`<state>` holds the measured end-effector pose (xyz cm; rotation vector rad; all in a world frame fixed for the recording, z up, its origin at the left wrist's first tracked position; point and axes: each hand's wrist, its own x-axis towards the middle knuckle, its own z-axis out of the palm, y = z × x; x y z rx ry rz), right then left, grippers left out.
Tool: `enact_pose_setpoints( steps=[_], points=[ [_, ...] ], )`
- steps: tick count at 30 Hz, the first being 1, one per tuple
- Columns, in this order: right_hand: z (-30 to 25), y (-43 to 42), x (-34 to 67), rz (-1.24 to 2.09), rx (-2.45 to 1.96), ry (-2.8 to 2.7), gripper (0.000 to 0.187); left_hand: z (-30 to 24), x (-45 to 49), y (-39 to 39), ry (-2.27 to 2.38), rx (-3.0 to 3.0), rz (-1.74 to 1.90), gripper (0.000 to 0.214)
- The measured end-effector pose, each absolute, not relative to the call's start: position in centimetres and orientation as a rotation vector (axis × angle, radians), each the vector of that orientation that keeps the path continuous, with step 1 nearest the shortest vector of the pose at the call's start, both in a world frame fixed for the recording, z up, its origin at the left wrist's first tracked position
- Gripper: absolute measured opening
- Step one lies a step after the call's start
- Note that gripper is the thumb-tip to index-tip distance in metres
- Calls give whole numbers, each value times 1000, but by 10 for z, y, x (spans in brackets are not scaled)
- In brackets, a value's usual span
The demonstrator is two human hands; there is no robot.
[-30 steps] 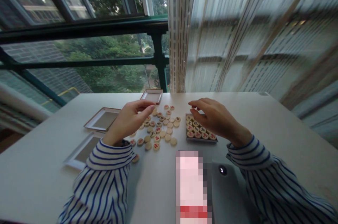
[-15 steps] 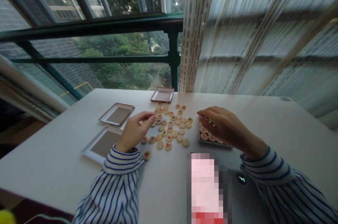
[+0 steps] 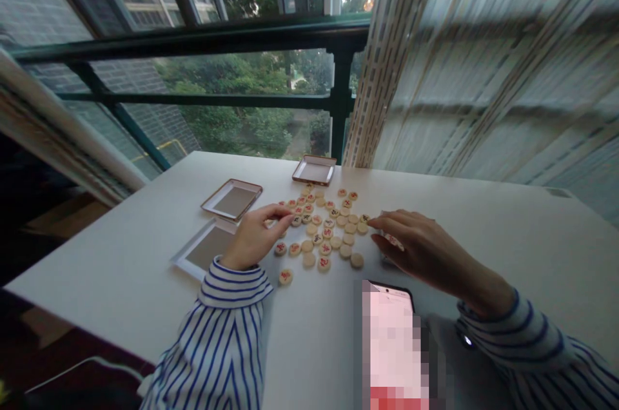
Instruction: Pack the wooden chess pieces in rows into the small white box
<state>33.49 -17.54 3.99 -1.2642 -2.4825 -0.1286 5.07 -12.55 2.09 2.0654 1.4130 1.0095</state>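
Round wooden xiangqi pieces with red or black characters lie scattered mid-table, several blank side up. My left hand hovers at the left edge of the scatter, its thumb and forefinger slightly apart, with no piece plainly held. My right hand reaches in from the right, fingers stretched out and thumb apart. Its fingertips are at a black-marked piece on the scatter's right edge; contact is unclear. Beneath that hand, a box of pieces is mostly hidden; a red-marked piece shows between thumb and fingers.
Two shallow trays, a brown-rimmed one and a white-rimmed one, lie on the left. Another brown-rimmed tray stands at the back. A phone lies in front on a dark object. The white table meets a window railing.
The view has shifted, moving the table things rightward in the picture. My right hand has moved left from over the box to the scatter's edge. My left hand remains beside the pieces.
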Motion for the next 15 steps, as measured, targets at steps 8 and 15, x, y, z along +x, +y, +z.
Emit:
enact_pose_setpoints(
  steps=[8,15],
  points=[
    [40,-183,323,-100,-1209,-2533,20,9,40,-144,1413,2119,989,21],
    [29,-187,307,-25,-1189,-2565,23,-7,30,-178,1389,2286,922,17]
  ],
)
